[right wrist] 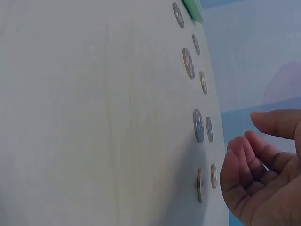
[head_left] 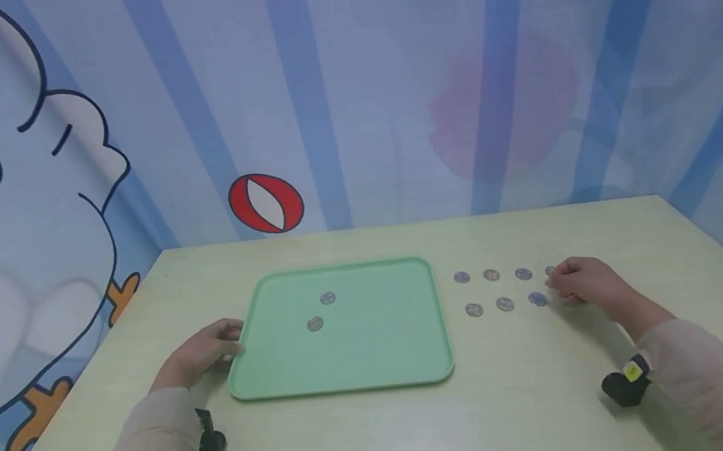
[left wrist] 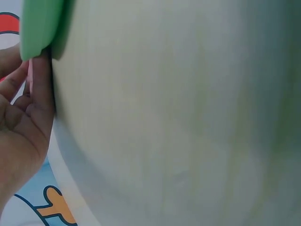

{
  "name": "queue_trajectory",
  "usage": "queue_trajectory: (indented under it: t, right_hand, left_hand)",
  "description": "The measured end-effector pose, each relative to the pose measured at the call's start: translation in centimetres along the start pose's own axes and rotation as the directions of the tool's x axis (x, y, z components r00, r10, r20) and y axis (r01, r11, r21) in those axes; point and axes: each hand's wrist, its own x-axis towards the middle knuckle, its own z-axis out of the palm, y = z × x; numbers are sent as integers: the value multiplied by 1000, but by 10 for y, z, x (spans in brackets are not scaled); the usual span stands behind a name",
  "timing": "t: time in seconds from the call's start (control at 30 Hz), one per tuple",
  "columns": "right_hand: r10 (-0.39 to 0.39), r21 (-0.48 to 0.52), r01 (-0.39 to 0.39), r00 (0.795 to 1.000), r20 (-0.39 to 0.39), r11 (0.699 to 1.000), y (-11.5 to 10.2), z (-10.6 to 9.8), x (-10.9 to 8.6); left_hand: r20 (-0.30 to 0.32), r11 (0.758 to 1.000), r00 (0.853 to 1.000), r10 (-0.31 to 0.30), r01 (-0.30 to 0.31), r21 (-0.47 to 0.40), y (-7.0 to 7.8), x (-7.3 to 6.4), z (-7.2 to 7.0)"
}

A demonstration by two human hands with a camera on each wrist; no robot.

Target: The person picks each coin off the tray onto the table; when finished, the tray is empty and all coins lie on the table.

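Observation:
A pale green rectangular tray point(head_left: 374, 358) lies on the table, with two coins point(head_left: 315, 323) in its left half. My left hand point(head_left: 206, 349) holds the tray's left rim; the left wrist view has fingers on either side of the green edge point(left wrist: 38, 28), their tips hidden behind it. To the tray's right, silver-coloured coins point(head_left: 505, 304) lie flat in two rows. Over the right end of these rows hovers my right hand point(head_left: 592, 287), thumb apart from the curled fingers point(right wrist: 230, 172) and nothing between them. In the head view it hides one coin point(right wrist: 200, 185) of the nearer row.
The light wooden table point(head_left: 523, 413) runs back to a blue striped cartoon backdrop point(head_left: 375, 93). Each wrist wears a small black camera, one at the left sleeve point(head_left: 211, 443) and one at the right point(head_left: 625, 387).

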Motion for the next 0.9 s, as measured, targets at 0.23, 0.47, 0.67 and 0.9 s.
queue_trajectory:
  t: [0.23, 0.47, 0.67, 0.9]
  right_hand:
    - [-60, 63, 58, 998, 31, 996, -21, 19, 2]
    - [-111, 155, 101, 992, 53, 983, -54, 41, 9]
    - [-136, 200, 116, 987, 90, 973, -77, 61, 18]
    - [-160, 228, 131, 981, 111, 965, -97, 83, 25]
  left_hand:
    - [6, 1000, 1000, -2, 1, 7, 3, 3, 0]
    - [14, 1000, 1000, -1, 1, -3, 4, 2, 0]
    - [19, 1000, 1000, 12, -12, 6, 2, -2, -1]
    - [13, 1000, 1000, 10, -10, 5, 1, -3, 0]
